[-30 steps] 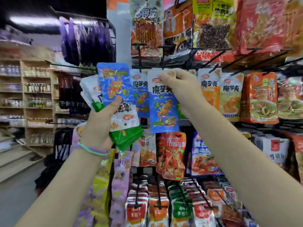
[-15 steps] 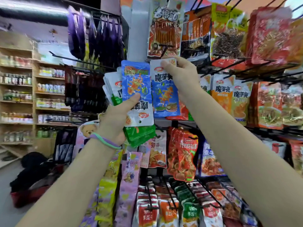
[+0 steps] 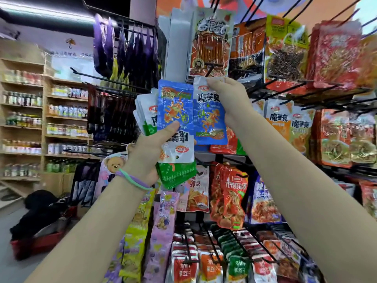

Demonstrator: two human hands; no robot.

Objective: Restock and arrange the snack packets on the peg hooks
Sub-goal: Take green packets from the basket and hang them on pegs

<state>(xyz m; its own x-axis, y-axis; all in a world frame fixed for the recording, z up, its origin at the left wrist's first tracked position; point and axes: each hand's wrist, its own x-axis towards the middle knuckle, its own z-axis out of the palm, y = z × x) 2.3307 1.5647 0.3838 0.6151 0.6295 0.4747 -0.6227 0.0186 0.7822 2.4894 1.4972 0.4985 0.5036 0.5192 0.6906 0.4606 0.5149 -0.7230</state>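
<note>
My left hand [image 3: 145,158] grips a fanned stack of snack packets [image 3: 175,123], an upside-down blue one on top with white and green ones behind it. My right hand [image 3: 230,99] pinches the white top edge of a single blue packet [image 3: 209,117], which hangs upright just right of the stack. Both are raised in front of a black peg hook [image 3: 211,67] on the rack. The packet's hole and the hook's tip are hidden behind my fingers, so I cannot tell whether it is on a hook.
The rack is crowded with hanging packets: orange and yellow ones [image 3: 289,123] to the right, red ones [image 3: 228,193] below, long purple and yellow packs [image 3: 163,231] at lower left. Bare black hooks [image 3: 285,90] jut out. Wooden shelves with bottles [image 3: 24,119] stand at far left.
The view has tilted up and shifted right along the rack. Both hands kept their grips, with the single blue packet raised slightly toward the hook above.
</note>
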